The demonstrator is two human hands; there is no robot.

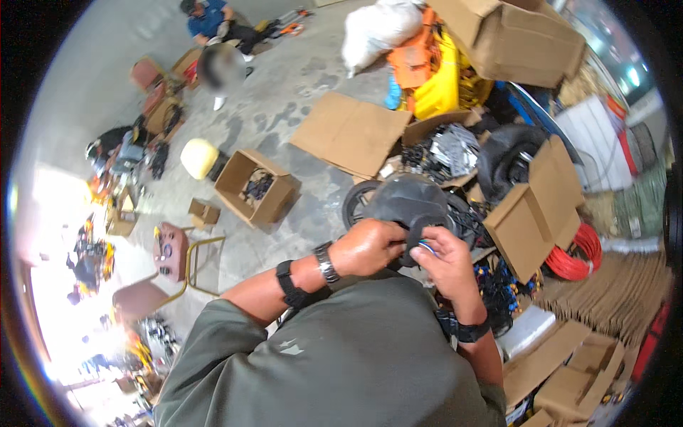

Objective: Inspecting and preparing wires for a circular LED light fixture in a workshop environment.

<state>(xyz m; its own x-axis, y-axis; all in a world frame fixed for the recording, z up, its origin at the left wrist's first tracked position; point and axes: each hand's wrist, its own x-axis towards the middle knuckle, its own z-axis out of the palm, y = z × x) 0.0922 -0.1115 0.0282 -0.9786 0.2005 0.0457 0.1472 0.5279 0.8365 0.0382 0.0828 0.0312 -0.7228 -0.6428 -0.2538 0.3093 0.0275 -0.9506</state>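
Note:
A large black rounded piece [407,198], smooth and dull like a moulded cover, is in front of me; I cannot tell what it belongs to. My left hand [368,248] is closed at its near edge, fingertips bent against the black part, and what they pinch is hidden. Just to its right, my right hand [447,267] pinches a few thin coloured wires [427,246] between thumb and fingers. The wires come out beside a narrower black section [425,223] between the two hands. A black wheel [358,203] shows behind the piece on the left.
Open cartons, one of them [257,186] holding dark parts, stand on the concrete floor. Black tyres [506,160], a red cable coil [578,252] and stacked cardboard [605,292] crowd the right. A chair [171,260] stands left. Another person [213,25] sits far off.

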